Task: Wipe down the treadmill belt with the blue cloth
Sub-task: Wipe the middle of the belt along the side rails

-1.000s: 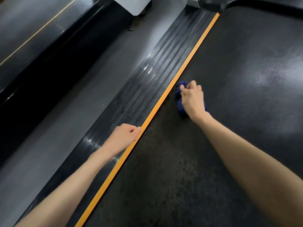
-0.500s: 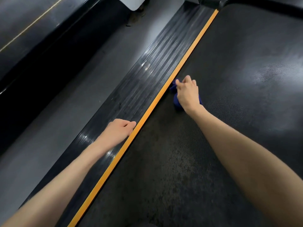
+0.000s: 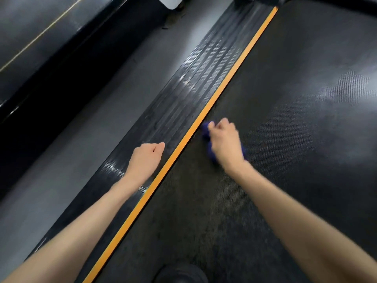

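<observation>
The black textured treadmill belt (image 3: 295, 99) fills the right half of the view. My right hand (image 3: 225, 140) grips the bunched blue cloth (image 3: 206, 132) and presses it on the belt just right of the orange stripe (image 3: 220, 92). Most of the cloth is hidden under the hand; blue shows at its left and right sides. My left hand (image 3: 145, 159) rests on the ribbed black side rail (image 3: 193, 88) with its fingers curled under, holding nothing.
Grey floor (image 3: 98, 123) runs left of the rail. A second dark machine (image 3: 40, 64) lies along the far left. A white base (image 3: 173, 3) stands at the top. A dark rounded shape (image 3: 179, 273), perhaps a shoe, sits at the bottom edge.
My right hand has pulled the cloth back towards me along the belt beside the orange stripe. My left hand has stayed on the rail.
</observation>
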A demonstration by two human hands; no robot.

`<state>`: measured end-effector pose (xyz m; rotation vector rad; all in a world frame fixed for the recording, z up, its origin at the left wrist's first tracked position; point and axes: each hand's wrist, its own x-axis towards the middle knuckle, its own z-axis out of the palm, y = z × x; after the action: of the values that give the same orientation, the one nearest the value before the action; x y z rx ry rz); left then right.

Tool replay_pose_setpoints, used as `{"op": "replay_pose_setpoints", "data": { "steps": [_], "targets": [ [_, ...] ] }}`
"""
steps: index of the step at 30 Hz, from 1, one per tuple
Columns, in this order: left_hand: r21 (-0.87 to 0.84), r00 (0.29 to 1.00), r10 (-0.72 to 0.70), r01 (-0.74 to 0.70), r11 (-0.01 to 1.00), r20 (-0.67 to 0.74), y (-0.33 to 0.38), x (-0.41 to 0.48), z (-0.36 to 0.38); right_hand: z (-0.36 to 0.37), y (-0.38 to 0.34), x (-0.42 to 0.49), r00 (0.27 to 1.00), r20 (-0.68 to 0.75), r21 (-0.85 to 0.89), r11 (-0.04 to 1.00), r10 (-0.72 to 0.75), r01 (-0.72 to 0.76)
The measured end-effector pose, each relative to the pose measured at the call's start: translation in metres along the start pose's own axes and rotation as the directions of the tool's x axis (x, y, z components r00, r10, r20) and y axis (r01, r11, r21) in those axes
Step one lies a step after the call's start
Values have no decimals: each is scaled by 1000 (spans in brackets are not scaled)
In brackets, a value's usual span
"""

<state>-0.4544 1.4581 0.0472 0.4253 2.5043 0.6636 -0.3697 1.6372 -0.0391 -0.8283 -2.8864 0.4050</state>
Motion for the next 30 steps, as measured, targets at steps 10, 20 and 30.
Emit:
{"op": "replay_pose_setpoints", "data": {
  "steps": [10, 20, 30],
  "targets": [
    [-35, 998, -3, 5, 999, 61, 2, -3, 2, 15, 2, -19, 919, -99, 34, 922, -381, 386],
    [-32, 996, 17, -15, 999, 90, -1, -7, -1, 26, -61, -91, 892, 146, 33, 903, -428, 428],
    [28, 960, 1, -10, 1000, 278, 16, 8, 33, -18, 64, -13, 999, 31, -93, 996, 6, -4]
  ]
}}
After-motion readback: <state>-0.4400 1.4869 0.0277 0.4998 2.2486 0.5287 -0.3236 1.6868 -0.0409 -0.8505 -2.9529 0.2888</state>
